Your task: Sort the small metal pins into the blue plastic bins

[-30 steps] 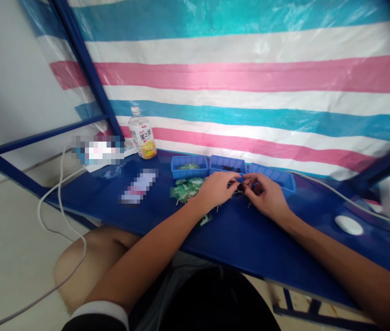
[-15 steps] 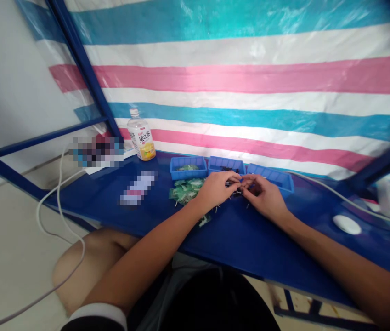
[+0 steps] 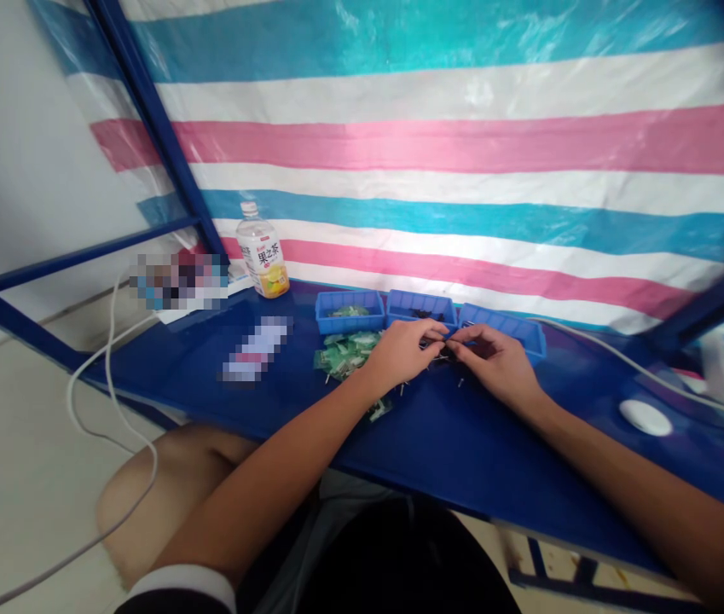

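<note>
My left hand (image 3: 408, 348) and my right hand (image 3: 493, 358) meet fingertip to fingertip over the desk, both closed in a pinch. Whatever small piece lies between them is mostly hidden by the fingers; a dark bit shows at the tips. Beneath the fingers are small dark parts with thin metal ends (image 3: 442, 356). A heap of small green pieces, looking like circuit boards in clear wrapping (image 3: 344, 353), lies left of my left hand, with a few more (image 3: 379, 411) below that wrist.
Three blue bins stand behind my hands: the left bin (image 3: 350, 324) with green pieces, the middle bin (image 3: 422, 298) with dark parts, the right bin (image 3: 534, 337) partly hidden. A drink bottle (image 3: 263, 254) stands back left. A white mouse (image 3: 645, 418) and cable (image 3: 617, 354) lie right.
My right hand has shifted slightly to the right, and its fingers look straighter than before. My left hand stays nearly in place.
</note>
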Demonstrator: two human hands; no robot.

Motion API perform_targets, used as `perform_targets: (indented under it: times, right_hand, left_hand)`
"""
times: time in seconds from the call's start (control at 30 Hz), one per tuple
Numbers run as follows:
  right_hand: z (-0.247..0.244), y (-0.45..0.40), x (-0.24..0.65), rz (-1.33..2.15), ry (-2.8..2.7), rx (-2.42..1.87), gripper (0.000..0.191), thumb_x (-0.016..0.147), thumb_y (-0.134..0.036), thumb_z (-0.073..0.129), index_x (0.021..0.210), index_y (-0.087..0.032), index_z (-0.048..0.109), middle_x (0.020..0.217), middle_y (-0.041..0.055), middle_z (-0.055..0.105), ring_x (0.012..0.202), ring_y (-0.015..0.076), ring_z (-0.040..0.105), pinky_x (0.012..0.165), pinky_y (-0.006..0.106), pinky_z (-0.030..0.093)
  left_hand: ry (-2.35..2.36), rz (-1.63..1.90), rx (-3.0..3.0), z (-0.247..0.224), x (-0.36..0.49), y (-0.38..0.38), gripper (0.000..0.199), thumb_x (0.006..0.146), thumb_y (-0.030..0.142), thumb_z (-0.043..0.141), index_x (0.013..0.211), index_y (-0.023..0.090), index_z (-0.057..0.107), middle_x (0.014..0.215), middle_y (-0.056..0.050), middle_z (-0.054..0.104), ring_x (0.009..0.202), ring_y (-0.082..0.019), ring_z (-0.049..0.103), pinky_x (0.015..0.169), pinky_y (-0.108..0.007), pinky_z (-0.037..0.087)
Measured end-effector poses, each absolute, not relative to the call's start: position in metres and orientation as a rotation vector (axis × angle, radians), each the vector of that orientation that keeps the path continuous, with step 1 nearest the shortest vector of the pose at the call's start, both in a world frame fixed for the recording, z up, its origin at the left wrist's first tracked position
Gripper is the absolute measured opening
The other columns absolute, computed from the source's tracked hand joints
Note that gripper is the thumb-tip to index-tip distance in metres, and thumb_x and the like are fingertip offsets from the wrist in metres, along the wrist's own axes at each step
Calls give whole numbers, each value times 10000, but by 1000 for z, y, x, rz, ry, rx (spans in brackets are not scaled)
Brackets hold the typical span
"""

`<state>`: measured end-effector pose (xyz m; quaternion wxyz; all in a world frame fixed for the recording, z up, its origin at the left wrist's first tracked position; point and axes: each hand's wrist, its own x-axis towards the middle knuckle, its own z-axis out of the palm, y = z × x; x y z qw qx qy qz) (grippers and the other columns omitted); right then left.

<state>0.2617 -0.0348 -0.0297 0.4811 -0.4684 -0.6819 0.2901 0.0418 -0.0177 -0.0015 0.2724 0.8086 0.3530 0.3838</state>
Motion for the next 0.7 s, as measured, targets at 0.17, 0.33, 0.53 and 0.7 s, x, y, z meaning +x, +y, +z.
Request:
perform_targets:
  times: [0.17,0.33,0.53,0.7]
  right_hand:
    - [-28,-37,260,667,-1699,-1160,312,904,-537,792,1004,-244,753,984,73,800,832,250,755,743,393,617]
    - [-22,-40,258,585,-1774,-1197,248,914,-491,776,981,-252,761,1004,54,785,794,230,734,695,373,572]
    - [-22,-40,259,549,-1817,-1216,150,920,-398,744,962,-254,739,1007,51,783,802,219,713,696,361,557]
    - [-26,-39,260,652,-1777,-1194,162,900,-368,755,962,-253,659,1022,55,777,786,209,709,709,359,576]
  left_hand:
    - [947,1070,2198,-2,42,-13,208,949,151,670,1084,199,821,1098,-47,835,979,-186,782,956,-333,627]
    - [992,1080,2201,-2,41,-14,219,911,125,679,1035,206,839,1068,-46,829,943,-189,773,915,-320,631]
    - [932,1109,2113,-3,44,-16,259,875,74,676,1082,165,802,1049,-70,820,920,-179,784,893,-310,648]
    - [900,1065,2010,-1,45,-18,335,880,61,687,1197,154,743,1062,-89,824,929,-185,798,892,-328,664]
